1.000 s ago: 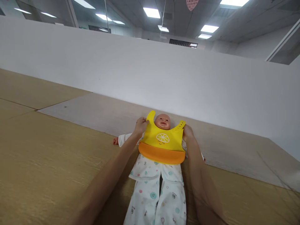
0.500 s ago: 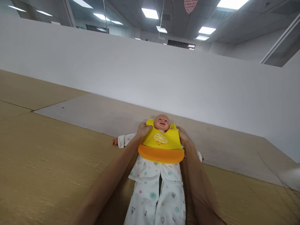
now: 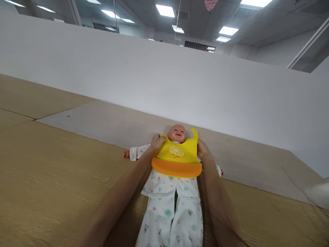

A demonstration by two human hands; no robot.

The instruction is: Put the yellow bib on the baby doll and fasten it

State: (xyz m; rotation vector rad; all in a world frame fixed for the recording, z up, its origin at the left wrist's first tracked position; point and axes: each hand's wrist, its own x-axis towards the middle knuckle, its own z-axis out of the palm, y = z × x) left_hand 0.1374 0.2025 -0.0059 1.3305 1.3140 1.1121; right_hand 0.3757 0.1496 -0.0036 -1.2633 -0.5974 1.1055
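A baby doll (image 3: 170, 202) in white printed clothes lies on its back with its arms spread and its head toward the wall. Over its chest rests a yellow bib (image 3: 186, 155) with an orange pocket and a white citrus-slice print. My left hand (image 3: 156, 142) grips the bib's upper left edge, thumb on top. At the upper right edge, my right hand (image 3: 203, 148) pinches the bib from the side, its fingertips partly hidden behind it. The right neck strap stands up loose beside the doll's head, while the left strap is mostly out of sight.
The doll lies across a tan wooden surface (image 3: 64, 164) and a greyish board (image 3: 108, 120). A low white wall (image 3: 154, 79) rises just behind its head, with glass panels above. A blurred pale shape (image 3: 320, 192) shows at the right edge.
The right strap, earlier curled near the doll's neck, now sticks upright and outward. On the left, the strap has dropped from view near my left hand. My right hand has shifted slightly outward and down.
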